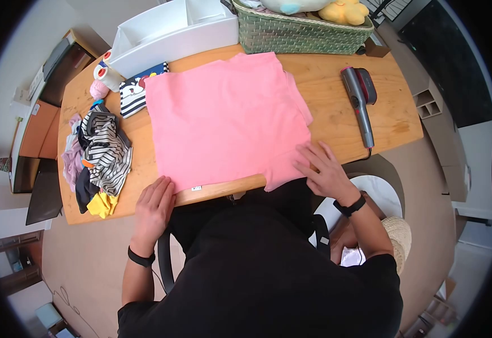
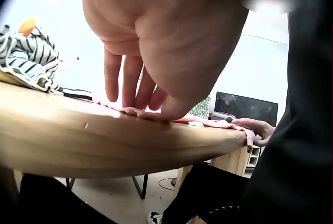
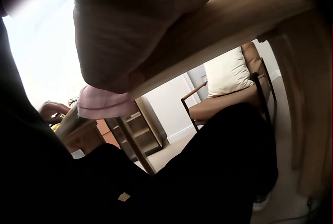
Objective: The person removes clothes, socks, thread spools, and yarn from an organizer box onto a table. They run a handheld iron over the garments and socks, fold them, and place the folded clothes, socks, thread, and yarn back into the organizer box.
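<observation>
cloth (image 1: pixel 223 124), pink, lies spread across the middle of the desk (image 1: pixel 395 121) to its near edge, one flap (image 1: pixel 279 181) hanging over. the left hand (image 1: pixel 155 209) rests straight, unclenched fingers on the cloth's near left corner; the right hand (image 1: pixel 329 174) lays spread, relaxed fingers on its right side. rumpled clothes (image 1: pixel 106 160) lie by the desk's left edge, a grey appliance (image 1: pixel 360 104) near the right, a green basket (image 1: pixel 302 35) along the far edge.
</observation>
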The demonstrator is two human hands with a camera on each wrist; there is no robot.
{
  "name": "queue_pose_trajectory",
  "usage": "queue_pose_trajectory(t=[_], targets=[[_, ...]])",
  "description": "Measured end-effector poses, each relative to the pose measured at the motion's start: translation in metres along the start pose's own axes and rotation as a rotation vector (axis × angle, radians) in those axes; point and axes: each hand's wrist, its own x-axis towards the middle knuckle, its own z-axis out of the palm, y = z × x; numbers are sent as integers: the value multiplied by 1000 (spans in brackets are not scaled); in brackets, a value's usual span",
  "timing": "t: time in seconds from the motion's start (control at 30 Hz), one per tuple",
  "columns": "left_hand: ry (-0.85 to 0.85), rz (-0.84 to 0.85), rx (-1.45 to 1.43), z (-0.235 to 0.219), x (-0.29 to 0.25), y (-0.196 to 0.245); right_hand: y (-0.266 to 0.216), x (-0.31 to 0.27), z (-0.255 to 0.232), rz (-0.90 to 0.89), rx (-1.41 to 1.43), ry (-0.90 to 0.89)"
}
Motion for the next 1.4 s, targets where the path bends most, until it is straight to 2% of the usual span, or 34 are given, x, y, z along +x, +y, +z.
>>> queue_pose_trajectory(t=[0.07,0.23,0.3,0.53,0.6,0.63,0.67,0.7,0.73,0.8,0.9,0.97,1.0,1.03,1.07,1.17,1.23,1.3,1.37,1.4], targets=[[-37,50,52,-2,5,0,-4,10,3,-20,26,16],[-22,43,85,2,10,-1,-3,10,4,-100,0,55],[-15,44,91,1,9,0,-6,4,5,-89,93,108],[38,13,-166,-19,-11,-1,-26,-13,-7,7,246,317],[50,0,-236,-18,-19,-3,-33,-8,-18,67,402,396],[28,-76,-303,-17,-22,-6,-33,-5,-20,61,405,396],[7,-149,-371,-18,-25,-8,-33,-2,-20,138,486,397],[9,-151,-367,-19,-24,-12,-33,2,-22,216,565,399],[4,-209,-432,-19,-20,-17,-31,9,-27,213,564,402],[6,-261,-496,-18,-5,-29,-23,32,-37,702,908,168],[35,-349,-609,-4,23,-60,14,81,-19,685,1033,250],[3,-559,-829,17,36,-86,45,107,-8,679,1029,259],[6,-554,-827,16,42,-86,70,115,6,736,999,167],[-23,-635,-870,15,49,-83,81,118,13,794,966,75],[-52,-717,-915,15,54,-82,77,119,9,793,963,79],[-5,-735,-970,25,40,-76,63,112,9,823,911,47],[16,-755,-988,25,34,-71,64,102,23,760,1008,211],[-31,-729,-940,24,33,-71,69,95,28,736,931,203],[-6,-734,-960,27,34,-72,61,99,19,710,852,204],[19,-738,-978,29,35,-72,42,114,-2,480,563,301]])
